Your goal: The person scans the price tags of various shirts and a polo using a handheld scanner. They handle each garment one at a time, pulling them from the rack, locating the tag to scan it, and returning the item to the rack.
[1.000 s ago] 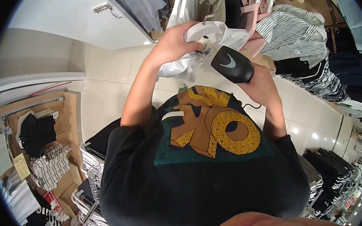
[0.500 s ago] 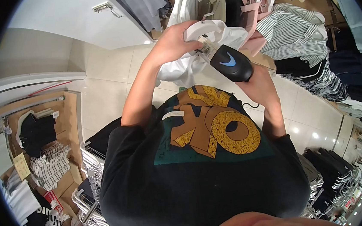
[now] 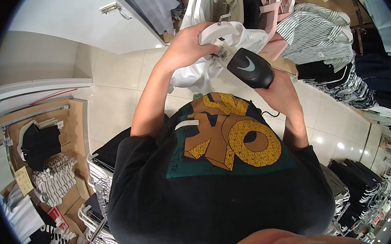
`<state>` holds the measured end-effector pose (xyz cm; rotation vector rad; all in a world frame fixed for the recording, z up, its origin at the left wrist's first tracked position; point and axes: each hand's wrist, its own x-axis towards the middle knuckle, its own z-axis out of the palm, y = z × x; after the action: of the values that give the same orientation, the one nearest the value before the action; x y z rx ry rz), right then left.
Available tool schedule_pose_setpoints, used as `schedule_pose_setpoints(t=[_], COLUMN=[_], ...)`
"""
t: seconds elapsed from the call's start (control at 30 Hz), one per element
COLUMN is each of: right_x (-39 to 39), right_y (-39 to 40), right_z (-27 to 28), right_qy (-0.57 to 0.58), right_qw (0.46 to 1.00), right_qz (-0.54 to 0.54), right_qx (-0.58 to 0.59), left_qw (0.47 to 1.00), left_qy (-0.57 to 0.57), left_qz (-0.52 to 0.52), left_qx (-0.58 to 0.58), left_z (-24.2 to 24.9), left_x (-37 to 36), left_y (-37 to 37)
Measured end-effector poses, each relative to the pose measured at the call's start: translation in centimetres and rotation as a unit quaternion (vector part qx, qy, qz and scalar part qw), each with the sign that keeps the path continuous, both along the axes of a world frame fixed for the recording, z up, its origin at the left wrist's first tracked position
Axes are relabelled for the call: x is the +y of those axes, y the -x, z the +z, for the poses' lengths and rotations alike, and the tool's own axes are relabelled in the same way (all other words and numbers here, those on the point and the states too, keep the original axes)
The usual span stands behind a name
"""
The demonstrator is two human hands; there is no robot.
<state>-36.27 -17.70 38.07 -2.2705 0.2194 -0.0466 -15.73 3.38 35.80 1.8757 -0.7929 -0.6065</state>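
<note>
My left hand [image 3: 186, 47] pinches a paper price tag [image 3: 225, 53] printed with a barcode, its thumb lying on the tag's edge. The tag belongs to a white garment [image 3: 196, 74] on a white hanger [image 3: 220, 30], whose collar end is right at my fingers. In my right hand [image 3: 283, 91] is a black handheld barcode scanner [image 3: 250, 69], its head pointed at the tag and close to it. The curved mark on top of the scanner is grey. My right fingers are mostly hidden under the scanner body.
Beyond my hands hang pink clothes [image 3: 272, 15] and a striped shirt [image 3: 320, 29]. A white cabinet door [image 3: 79, 20] stands at the upper left. Racks of hangers [image 3: 100, 181] flank me, and a wooden display niche [image 3: 76, 165] with clothes is on the left.
The curved mark on the scanner has turned from lit blue to grey. Both hands, the tag and the garment hold nearly the same positions.
</note>
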Motion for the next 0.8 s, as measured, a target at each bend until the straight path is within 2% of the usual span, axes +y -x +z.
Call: schedule_pose_setpoints(t=[0.8], right_x=[1.1], right_y=[-1.0], right_z=[-0.3], right_qy=[-0.015], right_qw=[0.999], right_qz=[-0.033], right_qx=[0.035], left_qw=[1.0], left_qy=[0.006], left_qz=[-0.019], left_qx=[0.015], left_z=[-1.0], left_x=[0.2], left_y=[-2.0])
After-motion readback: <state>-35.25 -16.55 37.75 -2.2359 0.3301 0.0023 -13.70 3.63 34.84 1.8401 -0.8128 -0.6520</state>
